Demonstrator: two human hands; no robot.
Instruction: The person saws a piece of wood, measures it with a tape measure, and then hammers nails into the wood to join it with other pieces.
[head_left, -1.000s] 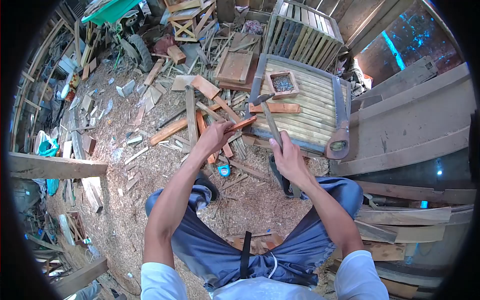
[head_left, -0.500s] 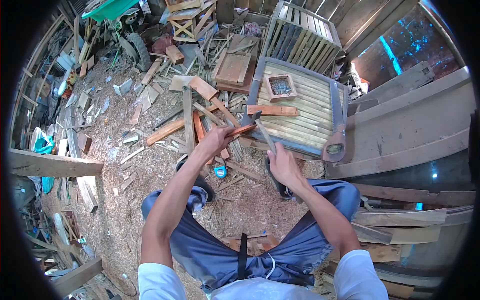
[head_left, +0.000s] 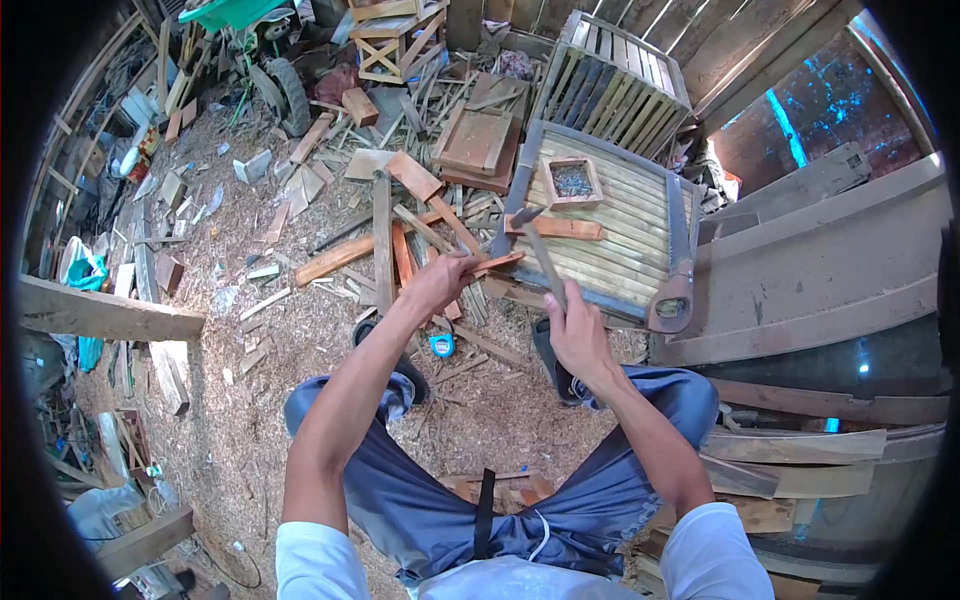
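My right hand (head_left: pixel 580 335) is wrapped round the handle of a hammer (head_left: pixel 542 255), whose dark head is raised over the near left part of the slatted panel (head_left: pixel 630 225). In my left hand (head_left: pixel 440 280) is a thin reddish wood strip (head_left: pixel 498 262), its free end pointing right toward the panel's left edge. Another reddish wood piece (head_left: pixel 565 229) lies across the slats, just beyond the hammer. Behind it sits a square wooden box (head_left: pixel 573 182) with many small metal nails inside.
A blue tape measure (head_left: pixel 441 345) lies on the ground between my feet. Wood offcuts (head_left: pixel 345 258) are scattered at the left. A slatted crate (head_left: pixel 615 80) stands behind the panel. A thick beam (head_left: pixel 110 312) juts in from the left.
The hammer head has lifted away from the wood strip, up and to the right, with my right hand slightly lower and further right. The whole view has shifted slightly.
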